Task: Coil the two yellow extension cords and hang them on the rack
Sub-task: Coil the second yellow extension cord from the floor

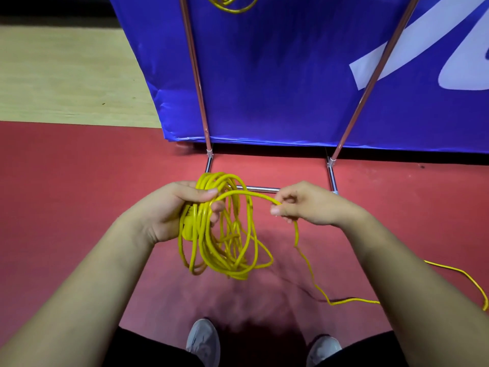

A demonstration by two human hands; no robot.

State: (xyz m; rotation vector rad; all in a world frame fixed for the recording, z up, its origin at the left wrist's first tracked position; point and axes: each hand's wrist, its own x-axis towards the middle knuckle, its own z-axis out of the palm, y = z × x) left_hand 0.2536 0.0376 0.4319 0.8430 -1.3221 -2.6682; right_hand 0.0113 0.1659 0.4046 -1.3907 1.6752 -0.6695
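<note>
Over the red floor point(79, 168), before the rack point(197, 75), the left grip point(169, 210) curls round the gathered loops of the yellow extension cord point(225, 250). The right grip point(304, 205) pinches its loose run. Light, limp and springy, the loops would probably slip unless held at their top. A second coil point(232, 5) hangs on the rack.

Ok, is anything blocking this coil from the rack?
Nothing visible does. The coil hangs from the left hand in front of the rack; its loose tail, pinched by the right hand, trails on the floor.
</note>
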